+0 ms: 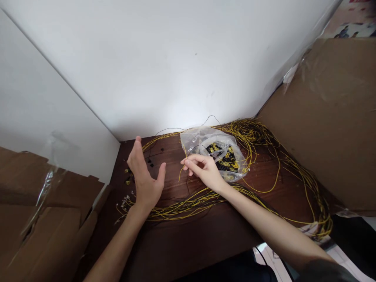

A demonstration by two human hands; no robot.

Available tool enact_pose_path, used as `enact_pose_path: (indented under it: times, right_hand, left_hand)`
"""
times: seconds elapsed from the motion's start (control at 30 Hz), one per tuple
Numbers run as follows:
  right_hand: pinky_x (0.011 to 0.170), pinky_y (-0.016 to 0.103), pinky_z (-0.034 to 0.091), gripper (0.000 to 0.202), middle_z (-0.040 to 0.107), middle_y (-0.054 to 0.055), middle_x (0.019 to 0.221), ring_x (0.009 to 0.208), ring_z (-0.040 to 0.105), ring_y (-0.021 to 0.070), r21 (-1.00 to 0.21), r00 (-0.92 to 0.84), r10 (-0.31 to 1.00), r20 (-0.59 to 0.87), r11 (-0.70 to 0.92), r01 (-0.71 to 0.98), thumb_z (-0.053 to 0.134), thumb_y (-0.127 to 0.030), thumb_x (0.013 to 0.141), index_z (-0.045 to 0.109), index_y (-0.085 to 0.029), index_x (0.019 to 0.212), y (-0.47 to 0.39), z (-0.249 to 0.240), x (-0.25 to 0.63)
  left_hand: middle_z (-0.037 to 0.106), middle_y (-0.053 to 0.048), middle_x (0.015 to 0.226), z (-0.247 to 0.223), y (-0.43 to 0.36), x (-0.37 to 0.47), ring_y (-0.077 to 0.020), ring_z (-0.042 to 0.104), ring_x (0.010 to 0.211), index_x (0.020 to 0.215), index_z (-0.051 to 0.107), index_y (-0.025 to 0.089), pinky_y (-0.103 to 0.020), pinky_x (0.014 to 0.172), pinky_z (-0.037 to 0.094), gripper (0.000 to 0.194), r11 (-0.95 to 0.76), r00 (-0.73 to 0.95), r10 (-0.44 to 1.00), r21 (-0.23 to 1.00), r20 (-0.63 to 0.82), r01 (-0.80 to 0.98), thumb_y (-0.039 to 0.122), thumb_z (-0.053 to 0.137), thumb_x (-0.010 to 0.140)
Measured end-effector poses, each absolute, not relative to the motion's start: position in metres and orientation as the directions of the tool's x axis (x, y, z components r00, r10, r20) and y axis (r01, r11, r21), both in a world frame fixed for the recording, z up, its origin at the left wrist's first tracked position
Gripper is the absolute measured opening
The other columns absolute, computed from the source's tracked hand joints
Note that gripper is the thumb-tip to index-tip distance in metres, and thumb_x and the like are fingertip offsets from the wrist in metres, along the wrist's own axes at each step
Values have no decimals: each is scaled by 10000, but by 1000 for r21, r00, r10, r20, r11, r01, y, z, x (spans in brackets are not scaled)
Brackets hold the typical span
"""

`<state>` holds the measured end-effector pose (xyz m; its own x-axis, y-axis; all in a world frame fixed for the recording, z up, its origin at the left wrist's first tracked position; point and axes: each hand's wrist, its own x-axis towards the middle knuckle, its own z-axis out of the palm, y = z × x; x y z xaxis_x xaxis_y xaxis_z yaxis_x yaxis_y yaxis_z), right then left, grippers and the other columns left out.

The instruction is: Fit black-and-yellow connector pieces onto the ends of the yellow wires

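Observation:
My left hand [146,178] is raised over the left part of the dark wooden table [176,243], thumb and fingers apart, nothing in it. Between thumb and fingertips, my right hand [204,167] pinches a yellow wire [181,173] and a thin black wire, their ends sticking out to the left. Just behind the right hand lies a clear plastic bag [196,137] holding many small black and yellow pieces [227,158]. A long bundle of yellow and black wires [182,207] runs across the table beneath both forearms, with silvery tips [125,204] at its left end.
Tangled yellow and black wire [249,133] is heaped at the back right. A few small black pieces [150,162] and yellow pieces [127,181] lie by the left hand. Cardboard boxes flank the table on the left [49,219] and right [331,117]; a white wall [176,70] rises behind.

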<state>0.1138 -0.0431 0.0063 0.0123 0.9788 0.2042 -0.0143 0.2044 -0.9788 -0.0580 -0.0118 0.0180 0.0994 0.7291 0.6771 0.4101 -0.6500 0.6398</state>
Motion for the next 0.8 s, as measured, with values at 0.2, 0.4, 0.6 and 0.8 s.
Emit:
enact_pose_path:
  times: [0.2,0.4,0.6,0.8]
  right_hand:
    - [546,241,438,253,620,21,720,576,536,108,-922,-109,942,318,334,194,511,-364,853,669,-178,786,-48,6,110]
    - [600,238,406,213,584,-1,634,615,522,112,-857,-133,907,400,421,298,524,-285,856,648,-163,732,-47,8,113]
    - [582,223,384,227,608,6,651,597,518,99,-847,-80,905,417,419,326,536,-280,857,663,-149,722,-48,8,112]
    - [581,227,386,239,630,17,677,595,530,106,-795,-45,895,444,417,440,499,-291,881,687,-150,837,-49,7,113]
  left_hand:
    - [553,-58,1282,15,-18,-53,-280,418,1195,1189,574,275,-423,991,289,419,-769,370,635,509,678,387,163,600,786]
    - [680,-47,1045,6,-11,-59,-225,534,990,1171,585,268,-377,848,395,416,-867,500,487,327,716,377,78,563,802]
    - [643,-54,819,9,-10,-62,-150,557,756,958,658,187,-283,690,464,199,-859,478,512,404,714,315,100,589,793]
    - [641,-22,722,14,-14,-57,-114,561,632,810,627,158,-228,599,438,76,-485,196,874,819,444,306,217,579,809]
